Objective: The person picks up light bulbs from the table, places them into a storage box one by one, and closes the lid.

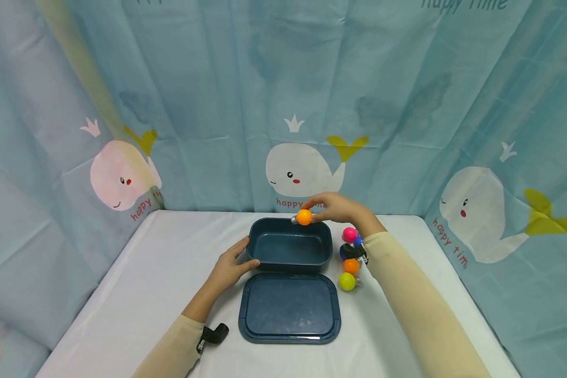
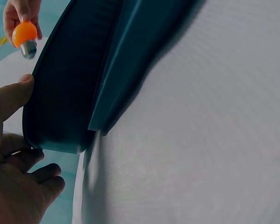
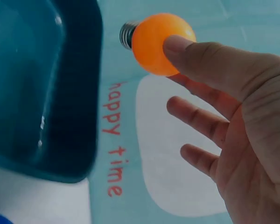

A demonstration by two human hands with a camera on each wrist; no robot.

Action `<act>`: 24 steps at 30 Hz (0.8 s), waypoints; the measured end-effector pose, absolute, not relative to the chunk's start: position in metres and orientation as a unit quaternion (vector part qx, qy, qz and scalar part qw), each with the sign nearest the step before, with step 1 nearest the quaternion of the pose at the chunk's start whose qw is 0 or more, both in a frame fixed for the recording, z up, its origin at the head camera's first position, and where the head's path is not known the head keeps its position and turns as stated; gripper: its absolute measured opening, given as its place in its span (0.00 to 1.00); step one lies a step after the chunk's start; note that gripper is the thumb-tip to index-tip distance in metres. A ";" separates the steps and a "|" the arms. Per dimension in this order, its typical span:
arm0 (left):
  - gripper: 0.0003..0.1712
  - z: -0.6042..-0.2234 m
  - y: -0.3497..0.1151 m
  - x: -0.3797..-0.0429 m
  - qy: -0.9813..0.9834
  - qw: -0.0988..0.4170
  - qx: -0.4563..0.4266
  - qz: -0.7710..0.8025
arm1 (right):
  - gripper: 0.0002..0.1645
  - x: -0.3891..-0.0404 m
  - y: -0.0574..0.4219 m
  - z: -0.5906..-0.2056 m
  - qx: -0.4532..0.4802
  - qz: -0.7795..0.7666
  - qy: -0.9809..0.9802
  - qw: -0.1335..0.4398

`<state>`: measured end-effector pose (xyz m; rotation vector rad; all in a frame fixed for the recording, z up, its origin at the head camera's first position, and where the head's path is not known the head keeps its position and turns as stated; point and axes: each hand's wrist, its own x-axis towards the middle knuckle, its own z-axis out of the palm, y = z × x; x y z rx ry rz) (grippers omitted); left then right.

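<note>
My right hand pinches an orange light bulb between thumb and fingers, over the far rim of a dark blue box. The silver screw base of the bulb points left in the head view. The box is uncovered, with a bare floor. At its left end, my left hand touches the outside, fingers loosely spread at the wall and thumb by the near corner. The matching lid lies flat on the table just in front of the box.
To the right of the box lie several bulbs: a pink one, blue ones partly hidden by the right wrist camera, an orange one and a yellow one. A whale-print curtain surrounds the white table.
</note>
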<state>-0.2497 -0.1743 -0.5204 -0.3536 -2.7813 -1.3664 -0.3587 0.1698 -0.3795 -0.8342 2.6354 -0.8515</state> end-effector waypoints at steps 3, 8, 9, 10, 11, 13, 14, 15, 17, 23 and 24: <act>0.53 -0.521 -0.174 -0.250 -0.892 0.009 -0.109 -0.439 | 0.21 -0.363 0.161 -0.391 -0.292 -0.283 0.905 0.128; 0.51 -0.521 -0.175 -0.250 -0.893 0.011 -0.110 -0.437 | 0.21 -0.369 0.146 -0.411 -0.322 -0.266 0.900 0.125; 0.51 -0.521 -0.175 -0.250 -0.892 0.012 -0.112 -0.437 | 0.21 -0.370 0.142 -0.414 -0.327 -0.267 0.898 0.127; 0.51 -0.521 -0.175 -0.251 -0.892 0.012 -0.113 -0.437 | 0.21 -0.371 0.140 -0.416 -0.329 -0.265 0.898 0.125; 0.51 -0.521 -0.175 -0.251 -0.892 0.012 -0.113 -0.438 | 0.21 -0.372 0.137 -0.418 -0.331 -0.262 0.898 0.125; 0.51 -0.521 -0.175 -0.251 -0.890 0.012 -0.115 -0.440 | 0.22 -0.372 0.131 -0.421 -0.334 -0.261 0.896 0.130; 0.51 -0.521 -0.175 -0.251 -0.891 0.012 -0.116 -0.439 | 0.22 -0.373 0.128 -0.423 -0.335 -0.263 0.895 0.133; 0.51 -0.521 -0.175 -0.252 -0.891 0.011 -0.116 -0.439 | 0.22 -0.373 0.125 -0.424 -0.336 -0.263 0.894 0.136; 0.51 -0.521 -0.176 -0.252 -0.892 0.012 -0.116 -0.438 | 0.22 -0.374 0.119 -0.425 -0.338 -0.263 0.893 0.142; 0.51 -0.521 -0.176 -0.252 -0.893 0.009 -0.114 -0.435 | 0.20 -0.379 0.100 -0.430 -0.349 -0.242 0.892 0.152; 0.50 -0.521 -0.177 -0.252 -0.893 0.007 -0.112 -0.437 | 0.20 -0.380 0.097 -0.431 -0.353 -0.237 0.892 0.150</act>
